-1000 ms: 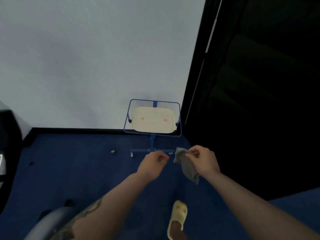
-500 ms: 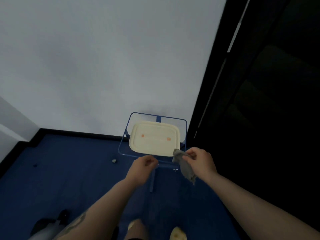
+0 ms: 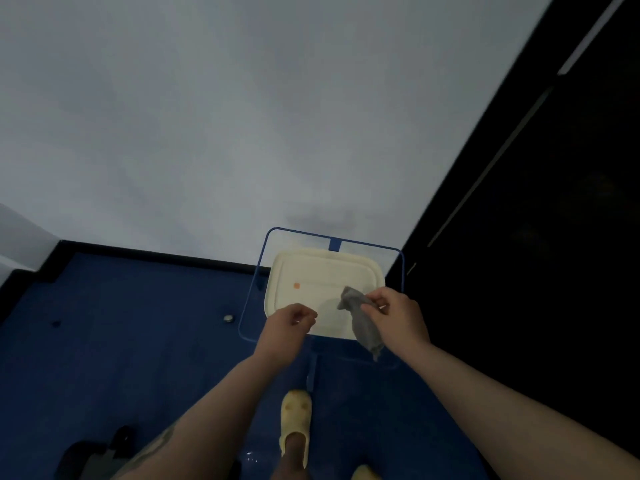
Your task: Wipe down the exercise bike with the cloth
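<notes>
A small grey cloth [image 3: 362, 322] hangs crumpled from my right hand [image 3: 398, 318], which pinches its upper end above a cream tray [image 3: 301, 271]. My left hand [image 3: 289, 329] hovers just left of the cloth with its fingers curled and nothing in it. A dark part with a grey edge [image 3: 91, 455] shows at the bottom left corner; it may belong to the exercise bike, but most of it is out of view.
The cream tray sits in a blue wire stand [image 3: 254, 289] against the white wall. A dark panel fills the right side. The floor is blue carpet, with a small round object [image 3: 228, 318] on it. My foot in a yellow slipper [image 3: 296, 420] stands below the stand.
I have stepped closer to the blue stand, so both hands are over the tray now. The dark machine at the left has dropped out of view. The right hand kept the cloth.
</notes>
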The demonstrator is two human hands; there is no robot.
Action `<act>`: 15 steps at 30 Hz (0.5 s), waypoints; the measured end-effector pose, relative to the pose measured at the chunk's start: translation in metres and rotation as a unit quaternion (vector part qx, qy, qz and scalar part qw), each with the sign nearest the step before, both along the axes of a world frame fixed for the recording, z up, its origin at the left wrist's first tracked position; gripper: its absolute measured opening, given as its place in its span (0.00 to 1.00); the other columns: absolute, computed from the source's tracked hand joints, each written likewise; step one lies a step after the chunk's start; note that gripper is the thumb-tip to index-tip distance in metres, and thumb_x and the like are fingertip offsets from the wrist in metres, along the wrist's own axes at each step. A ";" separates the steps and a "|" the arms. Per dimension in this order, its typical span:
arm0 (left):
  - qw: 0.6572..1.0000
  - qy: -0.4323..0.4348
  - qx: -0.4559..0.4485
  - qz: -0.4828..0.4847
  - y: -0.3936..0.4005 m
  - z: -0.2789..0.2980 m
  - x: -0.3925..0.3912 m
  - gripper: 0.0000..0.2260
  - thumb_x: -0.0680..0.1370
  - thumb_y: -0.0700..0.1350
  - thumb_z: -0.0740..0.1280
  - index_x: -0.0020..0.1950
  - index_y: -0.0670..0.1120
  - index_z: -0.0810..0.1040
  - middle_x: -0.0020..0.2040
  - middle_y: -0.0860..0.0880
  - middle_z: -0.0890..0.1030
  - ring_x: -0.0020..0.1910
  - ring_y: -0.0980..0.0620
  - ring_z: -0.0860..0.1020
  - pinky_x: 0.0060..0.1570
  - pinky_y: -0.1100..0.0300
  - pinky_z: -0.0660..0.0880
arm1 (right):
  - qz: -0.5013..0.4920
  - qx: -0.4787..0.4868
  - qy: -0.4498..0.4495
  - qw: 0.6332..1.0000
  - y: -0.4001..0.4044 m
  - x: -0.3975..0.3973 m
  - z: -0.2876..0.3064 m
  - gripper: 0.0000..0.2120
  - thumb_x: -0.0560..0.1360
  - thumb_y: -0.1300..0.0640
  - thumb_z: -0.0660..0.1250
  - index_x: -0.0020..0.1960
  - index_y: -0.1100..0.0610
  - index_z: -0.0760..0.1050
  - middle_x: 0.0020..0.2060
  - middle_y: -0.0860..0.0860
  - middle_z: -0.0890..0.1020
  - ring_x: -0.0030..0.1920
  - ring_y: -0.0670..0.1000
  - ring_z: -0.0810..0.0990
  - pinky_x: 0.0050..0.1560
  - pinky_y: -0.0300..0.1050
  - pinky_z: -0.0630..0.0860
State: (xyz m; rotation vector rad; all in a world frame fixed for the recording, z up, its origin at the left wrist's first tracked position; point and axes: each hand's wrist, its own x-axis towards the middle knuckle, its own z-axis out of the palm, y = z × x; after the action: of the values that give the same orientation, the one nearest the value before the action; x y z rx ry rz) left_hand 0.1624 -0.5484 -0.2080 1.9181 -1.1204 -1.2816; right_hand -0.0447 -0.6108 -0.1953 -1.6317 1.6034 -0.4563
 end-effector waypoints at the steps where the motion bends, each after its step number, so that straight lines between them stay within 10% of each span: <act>1: 1.000 -0.004 0.011 -0.001 -0.005 -0.006 0.004 0.07 0.79 0.42 0.65 0.48 0.52 0.81 0.49 0.51 0.83 0.51 0.52 0.81 0.55 0.52 0.78 | -0.003 0.007 -0.006 1.000 -0.007 0.007 -0.005 0.03 0.76 0.51 0.69 0.44 0.46 0.77 0.41 0.41 0.81 0.41 0.40 0.79 0.38 0.38 0.77; 15: 0.996 -0.018 0.082 -0.002 -0.073 -0.081 0.064 0.07 0.80 0.46 0.64 0.52 0.51 0.81 0.50 0.52 0.82 0.50 0.53 0.80 0.45 0.58 0.76 | -0.137 0.175 -0.118 0.968 -0.093 0.094 -0.114 0.02 0.77 0.57 0.69 0.49 0.53 0.78 0.46 0.48 0.82 0.49 0.51 0.80 0.48 0.46 0.78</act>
State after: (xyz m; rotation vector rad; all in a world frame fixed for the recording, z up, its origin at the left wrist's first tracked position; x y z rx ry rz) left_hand 0.2261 -0.6210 -0.2885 2.0659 -1.0651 -1.3849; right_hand 0.0496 -0.7043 -0.3097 -1.0584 1.6253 -0.4576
